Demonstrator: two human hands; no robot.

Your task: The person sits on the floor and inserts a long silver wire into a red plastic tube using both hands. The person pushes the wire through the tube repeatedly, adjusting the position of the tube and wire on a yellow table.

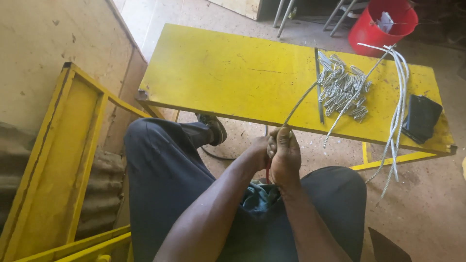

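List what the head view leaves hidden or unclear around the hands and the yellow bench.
- Red-handled tool: mostly covered by the right hand; its kind is unclear.
- Left hand: fingers hidden behind the right hand.
- Red bucket: cut by the top edge; contents unclear.
- Bent wire pieces: too small to count.
- Wire: its gripped end is hidden.

- No labels, signs or lit screens visible.
- Flat black rectangular item (421, 118), either a phone or a wallet, cannot tell which: lies near the right end of the yellow bench top (228, 73), dark face up.
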